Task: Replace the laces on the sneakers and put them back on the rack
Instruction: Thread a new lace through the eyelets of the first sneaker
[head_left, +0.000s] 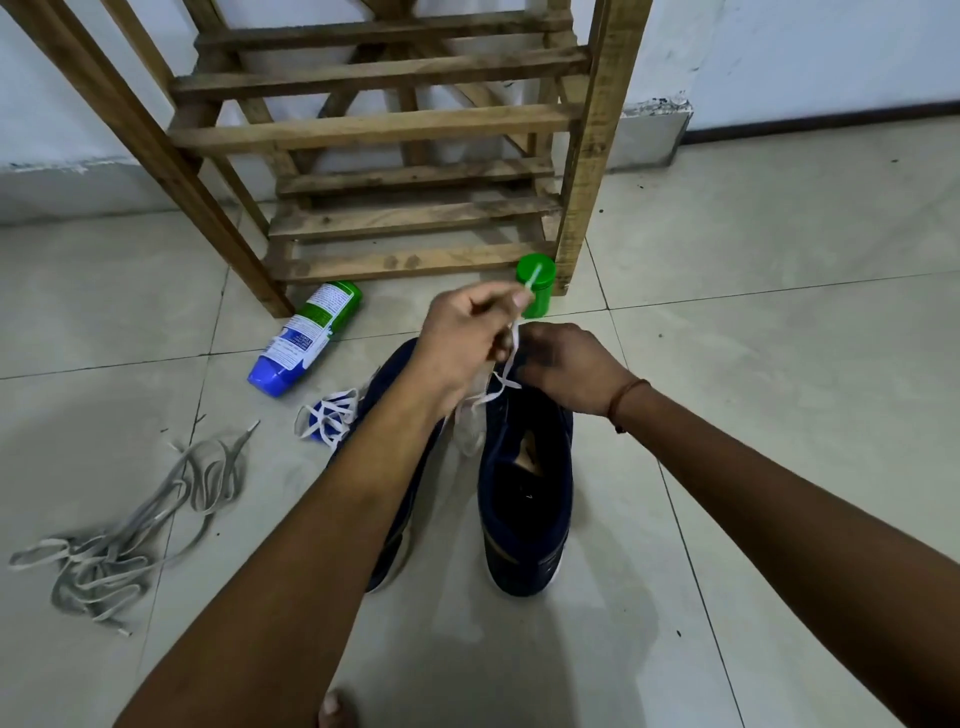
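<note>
We see a slatted wooden shoe rack (374, 124) standing far on the pale tiled floor (779, 312). Near its foot, two navy fabric sneakers sit side by side, the left sneaker (397, 361) mostly hidden under a forearm. A heap of loose grey flat laces (119, 551) lies at the near left. The left hand (462, 343) pinches the thin white lace (514, 340) near its tip, raised above the shoes. The right hand (566, 366) grips the front of the right sneaker (524, 519), fingers curled.
</note>
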